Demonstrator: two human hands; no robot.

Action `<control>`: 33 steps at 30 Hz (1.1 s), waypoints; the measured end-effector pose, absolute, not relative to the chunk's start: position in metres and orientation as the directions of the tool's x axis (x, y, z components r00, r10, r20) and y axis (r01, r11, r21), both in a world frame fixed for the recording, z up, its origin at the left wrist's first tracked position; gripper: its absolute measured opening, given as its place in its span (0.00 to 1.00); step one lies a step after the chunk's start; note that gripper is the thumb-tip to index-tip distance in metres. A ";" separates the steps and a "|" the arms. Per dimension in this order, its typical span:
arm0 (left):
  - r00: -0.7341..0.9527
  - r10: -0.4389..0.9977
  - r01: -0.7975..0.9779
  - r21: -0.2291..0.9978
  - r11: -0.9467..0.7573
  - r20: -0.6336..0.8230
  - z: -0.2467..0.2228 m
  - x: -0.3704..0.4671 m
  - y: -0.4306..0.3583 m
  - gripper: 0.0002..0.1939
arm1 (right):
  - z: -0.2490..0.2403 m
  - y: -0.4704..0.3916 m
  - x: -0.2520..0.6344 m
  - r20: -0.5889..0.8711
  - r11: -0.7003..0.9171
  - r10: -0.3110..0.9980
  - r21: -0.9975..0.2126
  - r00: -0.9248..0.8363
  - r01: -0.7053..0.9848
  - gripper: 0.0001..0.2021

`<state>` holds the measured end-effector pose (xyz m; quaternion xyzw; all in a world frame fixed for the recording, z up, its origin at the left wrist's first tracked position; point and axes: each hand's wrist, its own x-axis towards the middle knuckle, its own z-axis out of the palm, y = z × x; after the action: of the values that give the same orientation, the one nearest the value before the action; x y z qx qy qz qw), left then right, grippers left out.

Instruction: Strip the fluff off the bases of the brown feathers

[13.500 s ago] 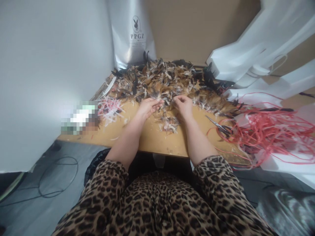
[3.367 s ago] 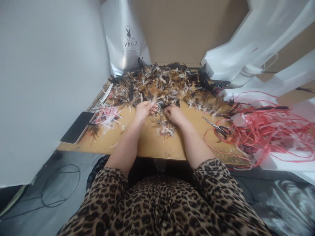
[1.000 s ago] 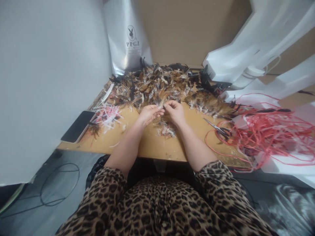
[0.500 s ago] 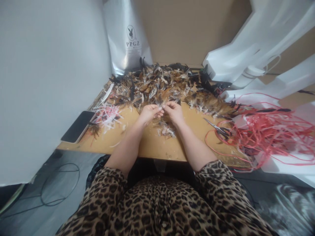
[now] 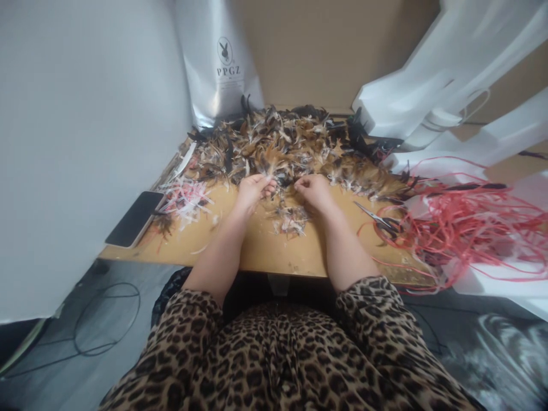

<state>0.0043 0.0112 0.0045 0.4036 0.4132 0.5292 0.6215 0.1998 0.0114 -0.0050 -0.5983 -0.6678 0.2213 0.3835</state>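
Feathers [image 5: 270, 162] pinched near the base in left hand [image 5: 252, 191], presumably to leave tips fanned free; right hand [image 5: 315, 191] apart, fingertips nearly together, contents too blurred to tell.

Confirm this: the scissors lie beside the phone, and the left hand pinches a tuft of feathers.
Wrong: the head view shows the scissors beside the red strips, across the table from the phone. The left hand does pinch a tuft of feathers.

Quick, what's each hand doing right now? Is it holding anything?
Left hand: closed, pinching a little bunch of brown feathers.
Right hand: fingers curled closed; can't tell if anything is in them.
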 end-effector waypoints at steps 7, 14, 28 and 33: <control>0.095 0.992 -0.353 0.929 0.109 -0.080 0.001 0.001 0.014 0.09 | -0.009 0.005 0.186 0.163 0.262 0.963 -0.361 -0.216 0.895 0.08; 0.117 0.987 -0.332 0.933 0.139 -0.106 0.003 0.000 0.013 0.09 | 0.004 0.003 0.192 0.192 0.327 0.944 -0.409 -0.269 0.852 0.08; 0.158 0.983 -0.333 0.932 0.145 -0.096 0.004 0.000 0.011 0.07 | -0.007 0.007 0.185 0.117 0.355 0.935 -0.345 -0.335 0.869 0.08; 0.176 0.979 -0.321 0.934 0.153 -0.100 0.002 -0.001 0.013 0.07 | 0.006 0.000 0.196 0.148 0.350 0.933 -0.592 -0.329 0.725 0.05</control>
<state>-0.0009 0.0127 0.0020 0.4126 0.3985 0.5030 0.6464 0.1956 0.0001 0.0065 -0.5274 -0.7860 0.2163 0.2394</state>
